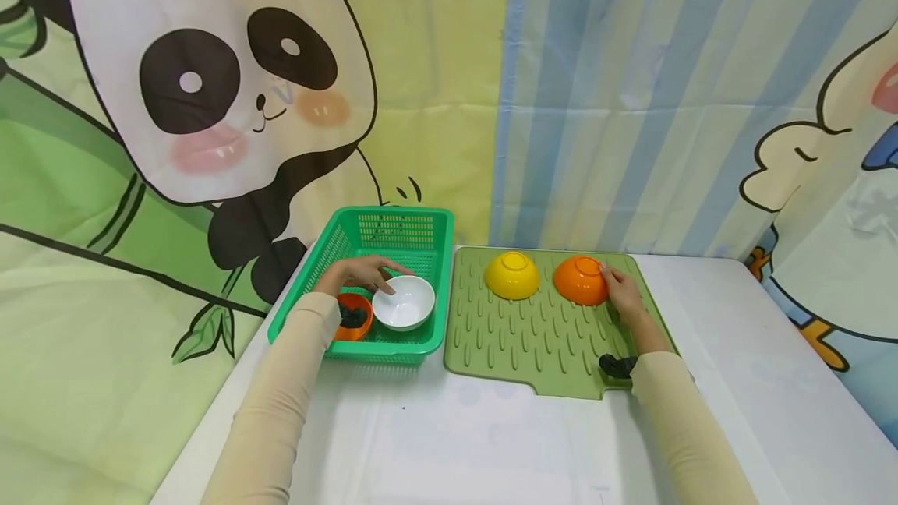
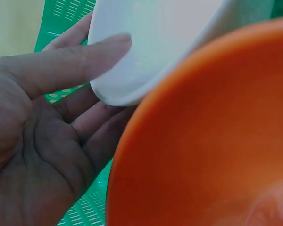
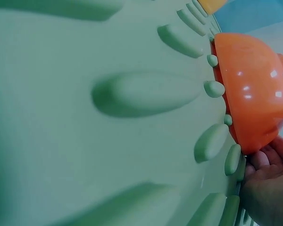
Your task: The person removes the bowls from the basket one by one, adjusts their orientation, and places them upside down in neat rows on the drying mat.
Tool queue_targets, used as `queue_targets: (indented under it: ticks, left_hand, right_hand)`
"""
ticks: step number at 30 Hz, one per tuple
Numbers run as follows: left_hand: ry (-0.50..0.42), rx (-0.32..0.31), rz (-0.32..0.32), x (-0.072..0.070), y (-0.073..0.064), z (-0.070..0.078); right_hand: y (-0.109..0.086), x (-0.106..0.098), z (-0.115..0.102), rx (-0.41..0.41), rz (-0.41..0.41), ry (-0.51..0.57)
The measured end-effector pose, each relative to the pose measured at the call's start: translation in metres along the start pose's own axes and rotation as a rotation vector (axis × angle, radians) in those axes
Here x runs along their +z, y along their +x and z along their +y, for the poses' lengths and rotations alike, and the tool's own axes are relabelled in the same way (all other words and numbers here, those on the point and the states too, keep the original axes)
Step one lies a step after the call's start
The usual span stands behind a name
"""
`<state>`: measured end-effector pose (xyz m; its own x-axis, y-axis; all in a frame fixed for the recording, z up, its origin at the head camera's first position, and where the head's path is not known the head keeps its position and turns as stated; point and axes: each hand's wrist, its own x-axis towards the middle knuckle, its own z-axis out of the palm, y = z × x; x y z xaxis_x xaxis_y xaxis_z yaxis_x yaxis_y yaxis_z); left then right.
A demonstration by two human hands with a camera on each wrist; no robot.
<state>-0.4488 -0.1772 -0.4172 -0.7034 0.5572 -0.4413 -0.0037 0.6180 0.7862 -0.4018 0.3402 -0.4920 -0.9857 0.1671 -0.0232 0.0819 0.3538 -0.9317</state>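
My left hand [image 1: 361, 271] reaches into the green basket [image 1: 438, 333] and pinches the rim of a white bowl [image 1: 407, 304]. In the left wrist view the thumb lies inside this bowl, with fingers behind and below its wall. Beside it, an orange bowl [image 2: 207, 132] stands open side up in the basket, partly covered by the left wrist in the head view. On the green drying mat [image 1: 491, 349], my right hand [image 1: 623, 294] holds the right side of another orange bowl [image 1: 578, 283], which sits upside down. Fingertips are at its rim in the right wrist view.
A yellow bowl [image 1: 512, 277] rests upside down on the mat, left of the orange one. The mat has raised ridges [image 3: 146, 94]. Basket and mat stand side by side on a white table [image 1: 477, 443], before a printed curtain [image 1: 435, 84].
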Motion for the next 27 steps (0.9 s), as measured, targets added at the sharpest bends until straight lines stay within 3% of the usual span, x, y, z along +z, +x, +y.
queue_targets:
  ticks: [20, 27]
  left_hand:
    - [-0.019, 0.036, -0.014, -0.004, -0.0028, -0.0016]
    - [-0.066, 0.065, 0.0, -0.0076, -0.0065, -0.0032]
  right_hand:
    - [-0.0014, 0.001, -0.0029, 0.001, 0.023, -0.029]
    - [-0.003, 0.0021, -0.0017, -0.01, 0.006, -0.01]
